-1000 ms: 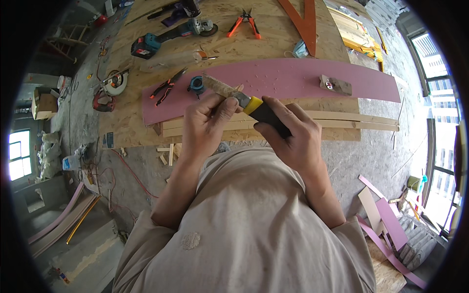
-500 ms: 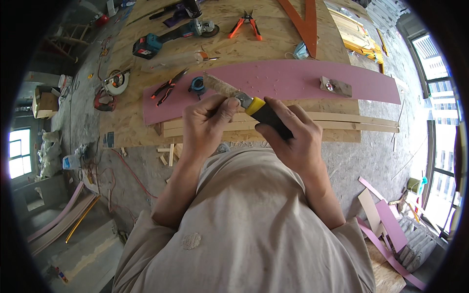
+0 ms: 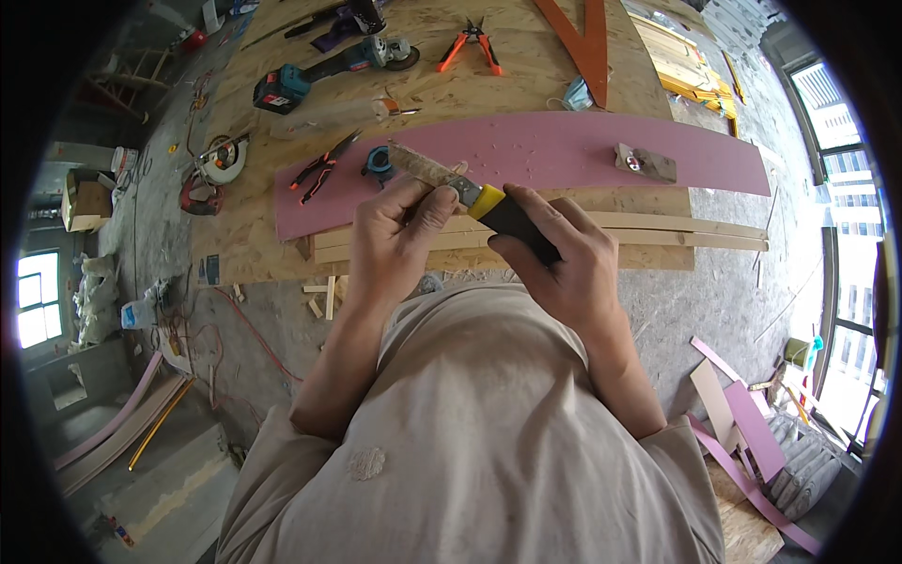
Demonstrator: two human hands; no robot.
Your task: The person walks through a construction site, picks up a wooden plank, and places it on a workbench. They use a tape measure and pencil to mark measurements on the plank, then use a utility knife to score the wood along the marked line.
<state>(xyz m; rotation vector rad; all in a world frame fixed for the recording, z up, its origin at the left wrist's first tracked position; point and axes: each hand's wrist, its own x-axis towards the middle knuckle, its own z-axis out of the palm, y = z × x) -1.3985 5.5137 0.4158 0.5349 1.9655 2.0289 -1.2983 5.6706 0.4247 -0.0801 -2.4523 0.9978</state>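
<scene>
My right hand [image 3: 564, 244] is closed round the black-and-yellow handle of a knife [image 3: 488, 200]. A grey metal collar joins the handle to a broad, brownish, mottled blade [image 3: 421, 166] that points up and to the left. Thumb and fingers of my left hand [image 3: 399, 226] pinch the blade near its collar. Beneath the blade's end, a blue, round tool [image 3: 378, 164] rests on a long pink board [image 3: 564, 150]. Beside it lie black-and-orange pliers [image 3: 325, 169]. Small pale crumbs dot the board's middle. Part of the left fingers is hidden behind the thumb.
Pale wooden strips [image 3: 658, 233] run along the near edge of the chipboard table [image 3: 517, 80]. Farther off lie an angle grinder [image 3: 343, 66], orange-handled cutters [image 3: 471, 47] and an orange set square [image 3: 584, 47]. A circular saw [image 3: 221, 164] stands left; pink offcuts [image 3: 754, 432] lie right.
The knife and both hands have barely shifted; the blade is turned very slightly. My grip stays the same, and the rest of the scene has moved only a little with the view.
</scene>
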